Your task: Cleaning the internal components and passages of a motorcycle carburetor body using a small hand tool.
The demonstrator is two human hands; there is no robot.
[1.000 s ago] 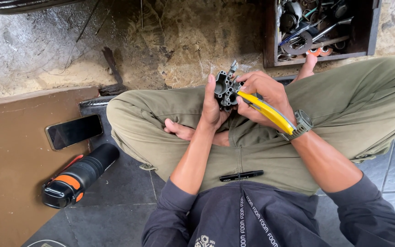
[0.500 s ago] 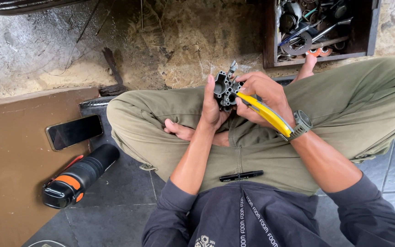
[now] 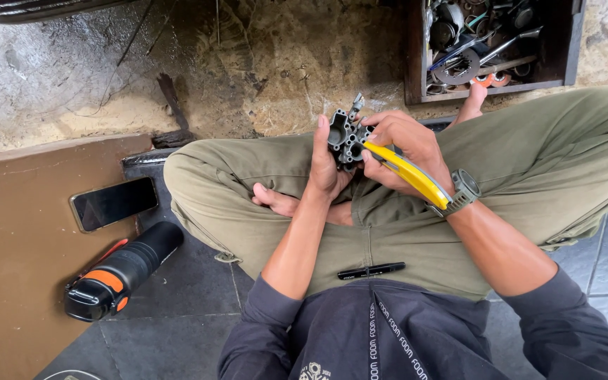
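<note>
Hands meet just above the centre of the frame, over the lap of a person sitting cross-legged in olive trousers. Left hand (image 3: 326,165) is wrapped around a dark metal part (image 3: 346,137) with several round holes, holding it upright with the thumb behind it. Right hand (image 3: 406,151) is clenched on a yellow-handled tool (image 3: 409,176), whose tip touches the side of the metal part; what kind of tool it is cannot be told, since the working end is hidden. A grey wristwatch (image 3: 464,191) sits on the right wrist. Below the hands, a thin black pen (image 3: 371,270) lies on the trousers. At the lower left, a black bottle with an orange band (image 3: 122,271) lies on its side on the grey tiled floor (image 3: 177,324), near a dark phone (image 3: 114,203) on a brown board (image 3: 15,246). In the upper right corner, a dark box of tools (image 3: 490,46) rests on rough ground.
</note>
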